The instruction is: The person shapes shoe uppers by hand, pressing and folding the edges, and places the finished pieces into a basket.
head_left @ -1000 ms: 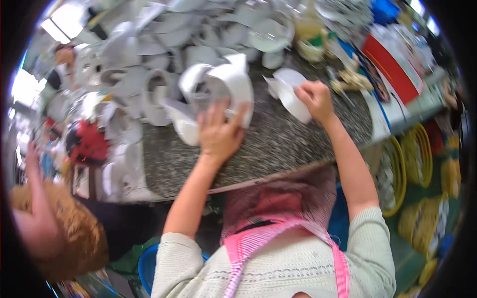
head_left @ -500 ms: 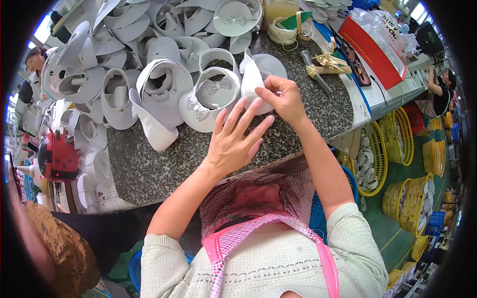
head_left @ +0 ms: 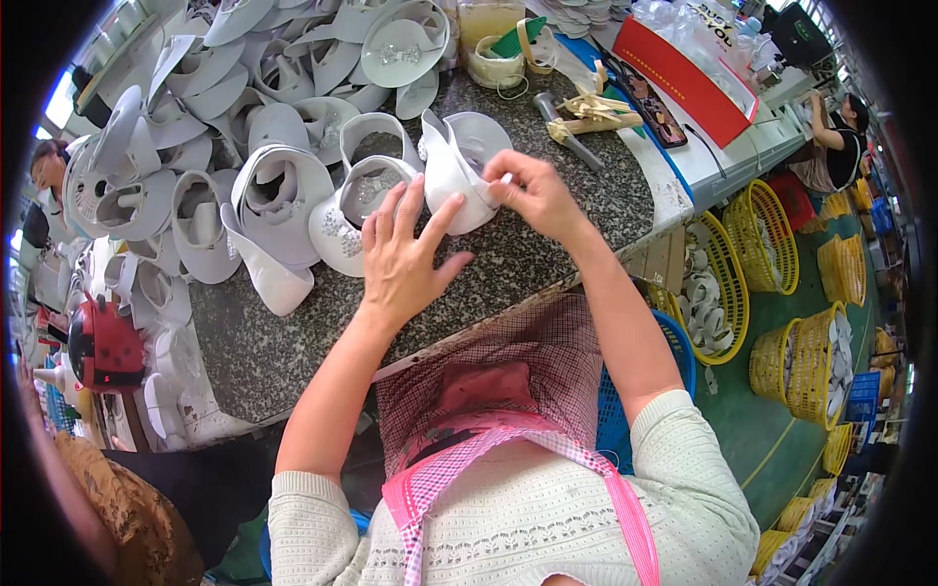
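Right hand [head_left: 532, 190] grip pinching white visor [head_left: 454, 176], left hand [head_left: 401, 254] grip wide, fingers spread

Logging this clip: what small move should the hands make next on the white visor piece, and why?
Probably press the left hand down onto the white visor piece to steady it. The right hand pinches its edge at the fingertips, while the left hand lies spread and flat beside it on the granite table.
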`<state>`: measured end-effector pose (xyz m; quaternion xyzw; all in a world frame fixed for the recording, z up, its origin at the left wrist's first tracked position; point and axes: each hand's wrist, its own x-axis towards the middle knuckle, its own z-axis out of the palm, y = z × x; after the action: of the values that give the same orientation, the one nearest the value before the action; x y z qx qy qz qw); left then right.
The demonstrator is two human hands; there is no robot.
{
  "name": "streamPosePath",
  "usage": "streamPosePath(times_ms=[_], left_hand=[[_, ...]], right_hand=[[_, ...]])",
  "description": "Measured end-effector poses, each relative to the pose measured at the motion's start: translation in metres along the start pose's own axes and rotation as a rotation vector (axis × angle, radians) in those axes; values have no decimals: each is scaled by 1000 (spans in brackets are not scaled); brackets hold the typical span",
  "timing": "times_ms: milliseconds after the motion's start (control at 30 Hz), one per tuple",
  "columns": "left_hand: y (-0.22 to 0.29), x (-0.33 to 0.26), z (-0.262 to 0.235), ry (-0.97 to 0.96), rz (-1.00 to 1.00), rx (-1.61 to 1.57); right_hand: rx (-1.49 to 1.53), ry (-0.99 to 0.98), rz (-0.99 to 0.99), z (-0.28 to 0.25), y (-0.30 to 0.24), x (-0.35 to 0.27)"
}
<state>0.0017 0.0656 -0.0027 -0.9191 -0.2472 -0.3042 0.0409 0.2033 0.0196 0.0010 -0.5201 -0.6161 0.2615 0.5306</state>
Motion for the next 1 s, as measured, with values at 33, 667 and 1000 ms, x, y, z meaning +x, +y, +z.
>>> streamPosePath(times_ms=[33,667,1000], left_hand=[[6,2,-1,27,-56,-77],[17,43,-39,30,-481,-1206],[20,68,-56,-230,-413,-936]], right_hand=[[3,0,-4,7,-1,-1],[-776,-160,-560,-10,-90,-58],[-789,-319,-664,-1,-109,-82]])
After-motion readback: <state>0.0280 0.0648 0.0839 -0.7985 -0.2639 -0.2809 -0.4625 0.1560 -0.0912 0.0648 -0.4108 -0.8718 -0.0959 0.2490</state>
